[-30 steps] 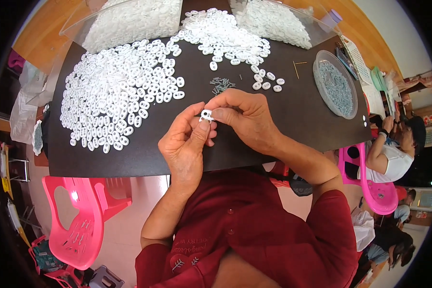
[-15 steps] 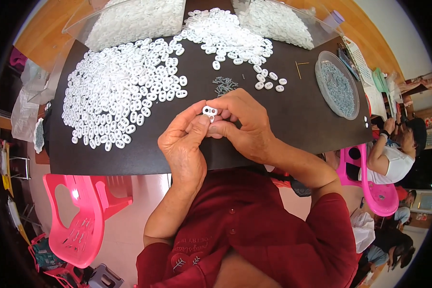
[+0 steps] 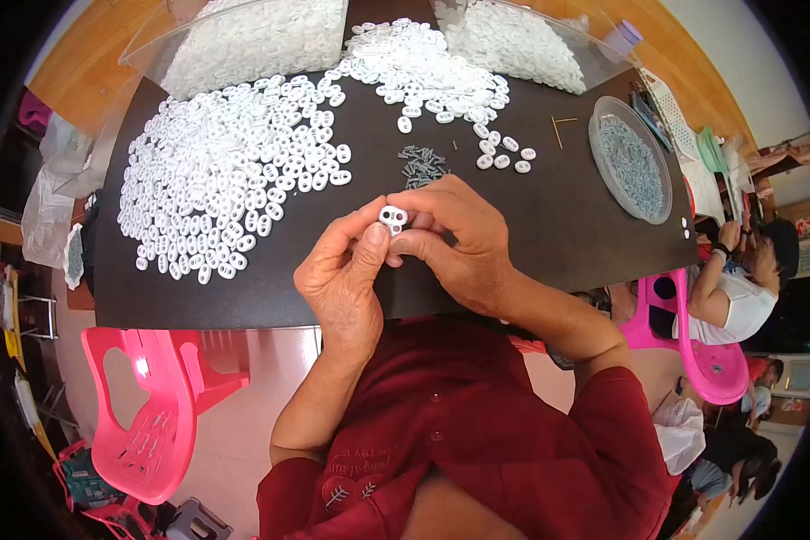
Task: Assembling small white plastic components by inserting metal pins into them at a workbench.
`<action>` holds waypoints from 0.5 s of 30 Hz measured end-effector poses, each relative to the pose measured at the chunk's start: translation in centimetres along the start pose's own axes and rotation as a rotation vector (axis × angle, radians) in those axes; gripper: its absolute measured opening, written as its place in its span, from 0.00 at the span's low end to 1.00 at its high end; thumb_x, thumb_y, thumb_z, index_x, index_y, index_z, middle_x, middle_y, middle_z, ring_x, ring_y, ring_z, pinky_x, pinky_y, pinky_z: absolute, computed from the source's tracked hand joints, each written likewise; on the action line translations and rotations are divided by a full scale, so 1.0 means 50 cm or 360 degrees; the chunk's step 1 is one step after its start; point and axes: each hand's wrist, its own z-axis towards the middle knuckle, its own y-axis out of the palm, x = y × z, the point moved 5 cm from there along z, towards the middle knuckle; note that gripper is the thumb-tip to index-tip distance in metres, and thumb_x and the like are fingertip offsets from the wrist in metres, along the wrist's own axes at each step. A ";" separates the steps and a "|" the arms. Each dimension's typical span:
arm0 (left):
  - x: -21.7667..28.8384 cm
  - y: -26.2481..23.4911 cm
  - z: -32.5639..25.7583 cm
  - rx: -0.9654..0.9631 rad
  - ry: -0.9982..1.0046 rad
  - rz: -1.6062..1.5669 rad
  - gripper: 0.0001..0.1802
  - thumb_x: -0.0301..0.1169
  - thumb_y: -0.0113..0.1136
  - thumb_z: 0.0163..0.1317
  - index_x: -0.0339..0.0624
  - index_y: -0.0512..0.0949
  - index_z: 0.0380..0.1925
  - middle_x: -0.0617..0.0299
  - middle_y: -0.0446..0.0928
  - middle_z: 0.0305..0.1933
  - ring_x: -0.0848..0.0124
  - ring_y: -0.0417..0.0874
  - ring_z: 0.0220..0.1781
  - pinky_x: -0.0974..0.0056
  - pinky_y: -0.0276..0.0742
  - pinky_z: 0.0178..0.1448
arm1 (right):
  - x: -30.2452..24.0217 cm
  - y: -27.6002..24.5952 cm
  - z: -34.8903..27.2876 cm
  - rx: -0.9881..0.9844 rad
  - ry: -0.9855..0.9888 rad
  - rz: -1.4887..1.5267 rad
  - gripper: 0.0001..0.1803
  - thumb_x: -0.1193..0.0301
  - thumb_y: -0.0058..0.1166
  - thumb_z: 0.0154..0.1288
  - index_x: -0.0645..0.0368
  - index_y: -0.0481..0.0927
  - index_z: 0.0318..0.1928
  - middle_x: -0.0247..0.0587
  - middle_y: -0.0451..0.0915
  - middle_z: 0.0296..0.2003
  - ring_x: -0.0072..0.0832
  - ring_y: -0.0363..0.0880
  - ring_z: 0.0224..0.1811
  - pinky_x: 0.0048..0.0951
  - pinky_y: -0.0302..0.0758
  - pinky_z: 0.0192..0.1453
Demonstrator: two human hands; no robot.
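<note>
Over the near part of the dark table [image 3: 549,234], both hands meet at a small white plastic piece with round holes [image 3: 392,216]. My left hand [image 3: 344,270] pinches it from the left with the thumb in front. From the right, the thumb and fingers of my right hand [image 3: 459,236] close on the same piece; their tips partly hide its lower part. Just beyond my hands lies a little heap of thin grey metal pins or springs [image 3: 421,166]. A wide pile of white oval two-holed pieces [image 3: 216,162] covers the left side of the table.
Another white heap [image 3: 423,72] lies at the back between two clear bins, left [image 3: 252,45] and right [image 3: 513,45]. Several loose ovals [image 3: 504,151] sit right of centre. A round clear tub [image 3: 600,157] holds grey metal bits. A pink chair [image 3: 148,432] stands at left; a person [image 3: 729,306] sits at right.
The white piece has turned slightly in my fingers, and my left thumb has shifted a little lower and left on it. The piles look the same.
</note>
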 end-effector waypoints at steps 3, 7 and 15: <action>0.010 -0.002 -0.001 -0.0013 0.0007 0.0073 0.11 0.23 0.58 0.60 0.30 0.78 0.43 0.60 0.78 0.33 0.78 0.74 0.28 0.74 0.73 0.32 | -0.002 0.003 -0.003 -0.0020 0.0004 -0.0009 0.16 0.80 0.61 0.48 0.61 0.80 0.41 0.33 0.75 0.28 0.20 0.70 0.26 0.20 0.67 0.30; 0.010 -0.006 -0.001 -0.0064 -0.0009 0.0025 0.11 0.22 0.57 0.60 0.30 0.78 0.43 0.61 0.77 0.32 0.78 0.73 0.28 0.74 0.72 0.32 | -0.004 0.005 -0.005 -0.0002 -0.0131 -0.0065 0.15 0.80 0.61 0.49 0.61 0.80 0.41 0.34 0.75 0.26 0.21 0.70 0.25 0.22 0.67 0.30; 0.007 -0.002 -0.007 -0.0034 0.0068 -0.0102 0.11 0.23 0.57 0.61 0.30 0.78 0.44 0.61 0.76 0.33 0.78 0.73 0.29 0.74 0.71 0.33 | -0.007 0.012 -0.015 0.0114 -0.0171 -0.0049 0.14 0.81 0.59 0.51 0.63 0.80 0.42 0.36 0.77 0.26 0.24 0.71 0.26 0.23 0.68 0.29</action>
